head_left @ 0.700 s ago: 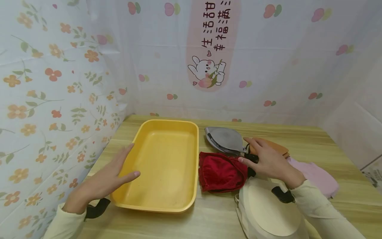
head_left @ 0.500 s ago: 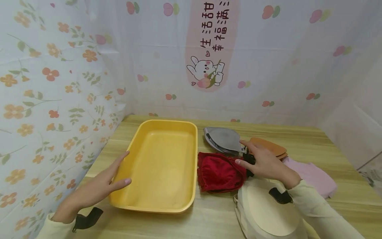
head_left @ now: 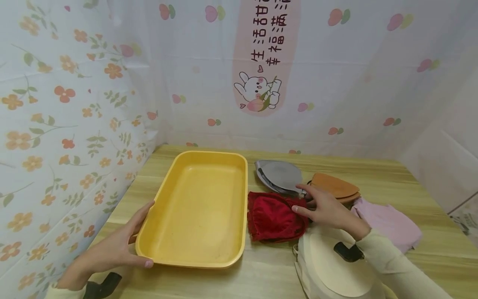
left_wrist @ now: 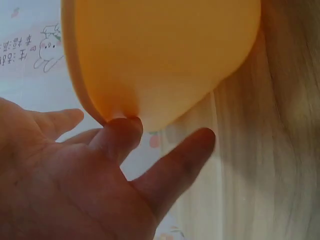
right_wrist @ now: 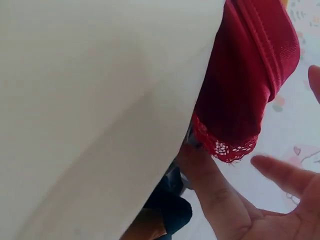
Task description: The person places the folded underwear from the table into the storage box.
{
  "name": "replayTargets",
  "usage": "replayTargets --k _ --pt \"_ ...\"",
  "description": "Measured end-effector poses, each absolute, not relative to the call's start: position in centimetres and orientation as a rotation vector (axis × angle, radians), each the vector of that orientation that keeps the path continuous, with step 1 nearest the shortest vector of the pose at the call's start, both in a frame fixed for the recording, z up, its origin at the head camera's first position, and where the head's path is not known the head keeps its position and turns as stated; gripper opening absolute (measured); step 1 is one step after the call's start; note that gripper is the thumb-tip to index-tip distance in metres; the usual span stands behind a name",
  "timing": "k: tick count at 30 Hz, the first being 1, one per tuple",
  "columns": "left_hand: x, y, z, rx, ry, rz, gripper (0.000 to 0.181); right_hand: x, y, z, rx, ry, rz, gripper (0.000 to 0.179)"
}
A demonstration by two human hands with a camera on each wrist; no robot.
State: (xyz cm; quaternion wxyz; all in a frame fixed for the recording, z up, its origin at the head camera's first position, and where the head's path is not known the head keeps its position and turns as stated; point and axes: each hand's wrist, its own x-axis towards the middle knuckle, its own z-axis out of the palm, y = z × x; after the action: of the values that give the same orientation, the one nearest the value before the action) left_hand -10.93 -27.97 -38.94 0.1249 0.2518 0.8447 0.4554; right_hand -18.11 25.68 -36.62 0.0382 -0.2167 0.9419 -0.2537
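A yellow plastic tray (head_left: 198, 207) lies on the table in the head view. My left hand (head_left: 112, 249) is at its near left corner, thumb and fingers spread apart. In the left wrist view, a fingertip (left_wrist: 125, 131) touches the tray's outer wall, while the thumb stands apart from it. My right hand (head_left: 328, 207) is over the right side of a folded red bra (head_left: 276, 218), its fingers spread. Lace trim on the red bra shows near those fingers in the right wrist view; whether they touch it I cannot tell. A cream bra (head_left: 343, 265) is below the right wrist.
A folded grey bra (head_left: 280, 174) lies behind the red one. Further right are a brown-orange bra (head_left: 334, 186) and a pink garment (head_left: 388, 222). Printed cloth (head_left: 194, 83) hangs behind the wooden-patterned table (head_left: 261, 278), with flowered cloth (head_left: 67, 158) on the left.
My left hand has moved down and toward me, from the tray's left side to its near left corner. My right hand has shifted slightly left and nearer, over the red bra.
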Motion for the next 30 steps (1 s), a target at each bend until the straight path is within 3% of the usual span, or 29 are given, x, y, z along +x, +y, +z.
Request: replayTargets --k 21,30 --pt "-10.9 -28.4 -40.3 0.667 2.346 1.510 0.117 -18.9 25.0 -38.0 -0.670 2.515 -1.012 0.060" --pt "-10.9 -28.4 -40.0 0.684 2.402 1.458 0.117 -19.3 24.9 -38.2 -0.504 2.382 -1.117 0.046"
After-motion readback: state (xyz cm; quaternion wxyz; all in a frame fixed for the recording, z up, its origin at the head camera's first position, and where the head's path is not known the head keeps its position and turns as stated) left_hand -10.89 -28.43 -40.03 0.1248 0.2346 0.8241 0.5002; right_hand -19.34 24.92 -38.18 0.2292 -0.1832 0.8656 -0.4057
